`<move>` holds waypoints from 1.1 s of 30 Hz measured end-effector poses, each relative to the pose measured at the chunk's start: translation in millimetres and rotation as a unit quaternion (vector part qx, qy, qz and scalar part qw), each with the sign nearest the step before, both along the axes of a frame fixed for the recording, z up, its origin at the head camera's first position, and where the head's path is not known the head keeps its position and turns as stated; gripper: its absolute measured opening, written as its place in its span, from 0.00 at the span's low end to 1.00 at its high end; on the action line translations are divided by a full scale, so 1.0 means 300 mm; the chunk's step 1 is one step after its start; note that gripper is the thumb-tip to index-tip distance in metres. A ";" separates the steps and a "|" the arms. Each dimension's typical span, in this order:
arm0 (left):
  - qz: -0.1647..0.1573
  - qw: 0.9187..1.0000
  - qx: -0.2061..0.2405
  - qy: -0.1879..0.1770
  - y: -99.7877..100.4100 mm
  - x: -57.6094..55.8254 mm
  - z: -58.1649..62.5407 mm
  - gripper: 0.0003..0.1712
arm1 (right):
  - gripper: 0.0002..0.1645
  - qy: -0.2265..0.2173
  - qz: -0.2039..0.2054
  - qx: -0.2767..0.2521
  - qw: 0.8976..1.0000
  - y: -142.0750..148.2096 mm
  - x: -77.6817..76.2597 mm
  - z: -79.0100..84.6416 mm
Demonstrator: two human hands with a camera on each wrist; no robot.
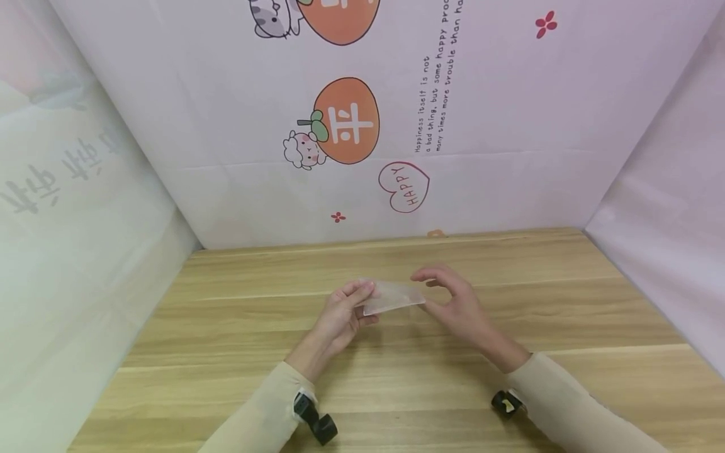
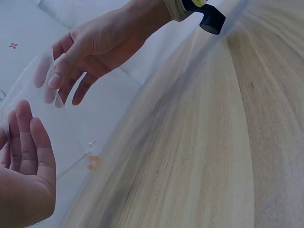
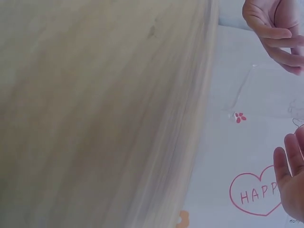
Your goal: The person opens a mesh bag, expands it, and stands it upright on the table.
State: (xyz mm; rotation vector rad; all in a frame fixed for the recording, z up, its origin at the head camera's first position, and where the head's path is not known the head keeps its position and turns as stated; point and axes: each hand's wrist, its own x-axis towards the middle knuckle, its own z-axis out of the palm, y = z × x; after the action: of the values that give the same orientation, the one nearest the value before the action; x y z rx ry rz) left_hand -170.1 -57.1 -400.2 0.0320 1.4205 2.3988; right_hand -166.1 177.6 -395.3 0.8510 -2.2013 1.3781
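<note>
A thin, clear plastic sheet (image 1: 394, 296) is held above the wooden table. My left hand (image 1: 340, 314) pinches its left end, thumb on top and fingers underneath. At the opposite end is my right hand (image 1: 460, 305), its thumb at the near right corner and its index finger arched apart from the sheet. In the left wrist view, fingers of the right hand (image 2: 95, 45) show through the clear plastic (image 2: 31, 88). The right wrist view has the sheet (image 3: 266, 90) between both hands, with the right hand's (image 3: 293, 183) fingers fairly straight.
The wood-grain table (image 1: 226, 352) meets a white printed backdrop (image 1: 498, 157) at its far edge. White cloth walls (image 1: 85, 220) stand on both sides. Each wrist carries a small black camera (image 1: 314, 418).
</note>
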 end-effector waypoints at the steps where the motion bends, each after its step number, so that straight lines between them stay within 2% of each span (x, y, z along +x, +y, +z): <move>1: 0.000 1.000 0.002 -0.002 -0.001 0.000 0.000 0.10 | 0.24 0.002 -0.001 -0.004 1.000 -0.001 0.000 0.001; 12: -0.009 1.000 -0.001 -0.009 -0.002 -0.006 -0.003 0.08 | 0.17 0.002 -0.023 -0.027 0.999 -0.013 -0.003 0.010; 14: -0.019 1.000 -0.017 -0.007 -0.009 -0.006 -0.003 0.07 | 0.15 -0.004 -0.035 -0.033 0.999 -0.014 -0.006 0.012; 16: -0.039 0.998 -0.053 0.013 -0.020 -0.007 -0.001 0.11 | 0.12 -0.012 -0.047 -0.036 0.998 -0.014 -0.009 0.013; 18: -0.062 0.991 -0.108 0.047 -0.038 -0.006 0.008 0.20 | 0.09 -0.023 -0.059 -0.037 0.997 -0.014 -0.009 0.019; 21: -0.101 0.971 -0.187 0.108 -0.069 -0.008 0.029 0.32 | 0.04 -0.053 -0.062 -0.048 0.996 -0.013 -0.011 0.032; 23: -0.121 0.958 -0.221 0.137 -0.089 -0.009 0.043 0.34 | 0.03 -0.077 -0.046 -0.064 0.994 -0.011 -0.010 0.043; 25: -0.131 0.947 -0.246 0.157 -0.106 -0.010 0.053 0.30 | 0.02 -0.095 -0.022 -0.087 0.991 -0.009 -0.011 0.051; 27: -0.126 0.940 -0.261 0.181 -0.120 -0.012 0.059 0.23 | 0.02 -0.107 0.004 -0.102 0.989 -0.007 -0.009 0.059; 30: -0.095 0.933 -0.276 0.209 -0.135 -0.012 0.062 0.14 | 0.04 -0.122 0.024 -0.108 0.986 -0.004 -0.007 0.065; 33: -0.058 0.934 -0.271 0.225 -0.143 -0.011 0.064 0.14 | 0.04 -0.148 0.032 -0.101 0.983 -0.003 -0.003 0.072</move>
State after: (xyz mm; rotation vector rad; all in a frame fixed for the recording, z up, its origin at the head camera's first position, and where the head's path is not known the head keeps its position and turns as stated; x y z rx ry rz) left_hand -173.4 -100.0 -381.0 0.5378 2.1739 1.8966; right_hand -167.0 176.7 -373.8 0.6836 -2.2078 1.8261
